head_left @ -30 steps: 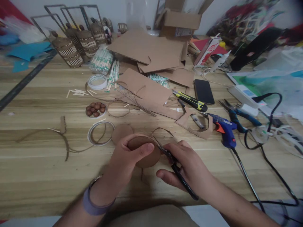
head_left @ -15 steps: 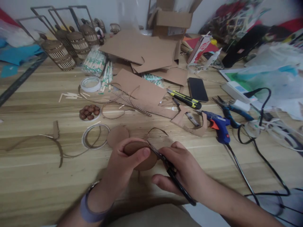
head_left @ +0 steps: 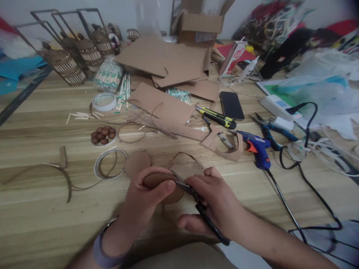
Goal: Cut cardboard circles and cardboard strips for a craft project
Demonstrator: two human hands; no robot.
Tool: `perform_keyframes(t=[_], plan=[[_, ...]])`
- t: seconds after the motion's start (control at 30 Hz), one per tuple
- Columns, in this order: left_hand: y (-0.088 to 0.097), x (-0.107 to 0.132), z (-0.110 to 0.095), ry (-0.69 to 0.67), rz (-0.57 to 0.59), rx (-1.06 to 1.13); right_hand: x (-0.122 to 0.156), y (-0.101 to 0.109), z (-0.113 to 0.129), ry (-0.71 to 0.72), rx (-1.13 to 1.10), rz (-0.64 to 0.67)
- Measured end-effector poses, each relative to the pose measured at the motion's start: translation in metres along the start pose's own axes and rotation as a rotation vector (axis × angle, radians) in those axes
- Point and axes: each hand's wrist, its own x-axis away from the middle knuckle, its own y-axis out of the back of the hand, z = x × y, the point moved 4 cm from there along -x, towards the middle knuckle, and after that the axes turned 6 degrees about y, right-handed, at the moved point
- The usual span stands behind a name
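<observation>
**Wooden counter, craft bench: cardboard disc held to the scissors**

Pale plank counter (head_left: pixel 42 224), crowded at its far half, barer near us.

1. Left hand (head_left: pixel 146 198): closed, pinching a brown cardboard disc (head_left: pixel 170 196), thumb across its near face. We judge it is lifted off the counter and tilted so that its rim meets the blades.
2. Right hand (head_left: pixel 215 201): closed through the black loops of the scissors (head_left: pixel 183 184), whose tips lie on the disc's right edge. We cannot tell how far the blades gape.
3. Second disc (head_left: pixel 137 163): flat on the counter, just beyond the left hand, beside a white ring (head_left: pixel 110 163).
4. Small dish (head_left: pixel 103 135), left of centre: holds round brown pieces, heaped.
5. Cardboard box (head_left: pixel 200 24), far edge: flaps open, contents hidden from us.
6. Blue glue gun (head_left: pixel 256 147), right: lying on its side, cord trailing toward us.
7. Yellow utility knife (head_left: pixel 217 116) and a dark phone (head_left: pixel 231 105): side by side, beyond the glue gun.
</observation>
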Motion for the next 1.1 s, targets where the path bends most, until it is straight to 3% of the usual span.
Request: perform_keyframes(t=[0.87, 1.1], plan=[[-0.008, 0.002, -0.015, -0.075, -0.034, -0.068, 0.003, 0.0, 0.0, 0.03, 0.033, -0.044], [-0.006, 0.002, -0.01, -0.067, 0.001, -0.077, 0.004, 0.0, 0.002, 0.06, 0.061, -0.071]])
